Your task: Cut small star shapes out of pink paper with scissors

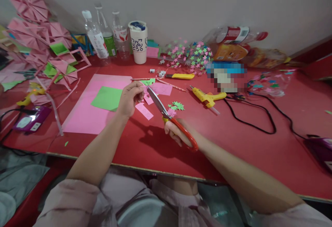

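My right hand [176, 133] is wrapped round the red handle of a pair of scissors [158, 103]. Their blades point up and left, with the tips close to my left fingertips. Between the thumb and fingers of my left hand [130, 97] is a small piece of pink paper, partly hidden by the fingers. Beneath the hands lie pink paper pieces [144, 111] with faint drawn outlines. Green paper stars [176, 106] and pink paper stars [171, 112] sit in small piles beside the blades.
A green sheet [107, 98] rests on a large pink sheet [80, 116] at left. Beyond my hands are a yellow utility knife [183, 76], a yellow glue gun [207, 97] with a black cord, a cup [139, 43] and several bottles. Pink paper constructions [33, 29] stand far left.
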Demonstrator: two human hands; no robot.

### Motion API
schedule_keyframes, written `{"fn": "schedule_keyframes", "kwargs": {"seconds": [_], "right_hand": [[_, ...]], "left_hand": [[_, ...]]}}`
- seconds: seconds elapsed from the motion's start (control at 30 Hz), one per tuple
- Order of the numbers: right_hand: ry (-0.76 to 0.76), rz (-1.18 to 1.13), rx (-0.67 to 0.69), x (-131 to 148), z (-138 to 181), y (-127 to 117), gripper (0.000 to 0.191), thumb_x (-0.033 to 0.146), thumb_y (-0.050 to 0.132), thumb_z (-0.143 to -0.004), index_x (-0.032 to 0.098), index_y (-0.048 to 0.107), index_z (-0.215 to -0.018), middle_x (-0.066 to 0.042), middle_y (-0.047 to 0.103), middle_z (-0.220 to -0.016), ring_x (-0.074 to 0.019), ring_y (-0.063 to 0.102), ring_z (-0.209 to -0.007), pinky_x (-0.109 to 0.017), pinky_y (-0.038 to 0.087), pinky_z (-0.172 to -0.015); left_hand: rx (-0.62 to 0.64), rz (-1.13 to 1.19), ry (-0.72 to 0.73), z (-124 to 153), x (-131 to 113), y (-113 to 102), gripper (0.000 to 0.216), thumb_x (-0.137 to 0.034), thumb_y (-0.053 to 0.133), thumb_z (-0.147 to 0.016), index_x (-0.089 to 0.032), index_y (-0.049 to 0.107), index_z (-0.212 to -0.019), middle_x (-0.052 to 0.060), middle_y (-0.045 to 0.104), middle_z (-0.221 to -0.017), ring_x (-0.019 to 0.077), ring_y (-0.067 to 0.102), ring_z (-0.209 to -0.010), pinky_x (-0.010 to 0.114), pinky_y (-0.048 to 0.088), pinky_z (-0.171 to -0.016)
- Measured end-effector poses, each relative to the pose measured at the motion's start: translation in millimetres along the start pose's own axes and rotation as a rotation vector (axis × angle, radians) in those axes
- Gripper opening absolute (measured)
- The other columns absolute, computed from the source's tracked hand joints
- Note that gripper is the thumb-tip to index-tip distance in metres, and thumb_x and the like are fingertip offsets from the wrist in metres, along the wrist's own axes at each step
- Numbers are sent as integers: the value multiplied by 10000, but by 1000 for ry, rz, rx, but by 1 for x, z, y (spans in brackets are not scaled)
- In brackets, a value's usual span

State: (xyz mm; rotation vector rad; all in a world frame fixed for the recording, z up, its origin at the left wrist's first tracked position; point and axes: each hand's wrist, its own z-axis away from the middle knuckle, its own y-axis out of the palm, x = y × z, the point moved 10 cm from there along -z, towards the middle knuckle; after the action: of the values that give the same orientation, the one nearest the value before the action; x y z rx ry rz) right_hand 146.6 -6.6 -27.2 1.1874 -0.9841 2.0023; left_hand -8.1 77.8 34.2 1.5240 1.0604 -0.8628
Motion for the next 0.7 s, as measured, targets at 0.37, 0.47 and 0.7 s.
{"fn": "schedule_keyframes", "kwargs": {"seconds": [0.37, 0.47, 0.7], "right_hand": [[9, -33, 2, -1, -1, 1, 442, 575, 466, -837, 189, 459, -621, 78, 392, -362, -62, 375, -276, -195, 320, -328], [43, -55, -33, -2, -1, -1, 426, 570, 478, -823, 193, 452, -625, 82, 388, -358, -60, 362, -273, -194, 322, -324], [37, -88, -78, 0, 1, -3, 421, 573, 496, -814, 193, 457, -638, 84, 387, -370, -61, 368, -286, -195, 331, -343]], "left_hand": [[9, -39, 0, 0, 0, -1, 160, -191, 574, -651, -171, 488, -518, -50, 417, -445, 28, 354, -407, 160, 258, -376], [11, -66, -4, 1, 2, 0, 191, -227, 605, -695, -167, 512, -540, -51, 424, -451, 22, 354, -407, 155, 256, -376], [45, -133, -18, 3, 11, 8, 213, -316, 621, -772, -166, 610, -622, -41, 496, -473, 20, 397, -398, 158, 297, -379]]}}
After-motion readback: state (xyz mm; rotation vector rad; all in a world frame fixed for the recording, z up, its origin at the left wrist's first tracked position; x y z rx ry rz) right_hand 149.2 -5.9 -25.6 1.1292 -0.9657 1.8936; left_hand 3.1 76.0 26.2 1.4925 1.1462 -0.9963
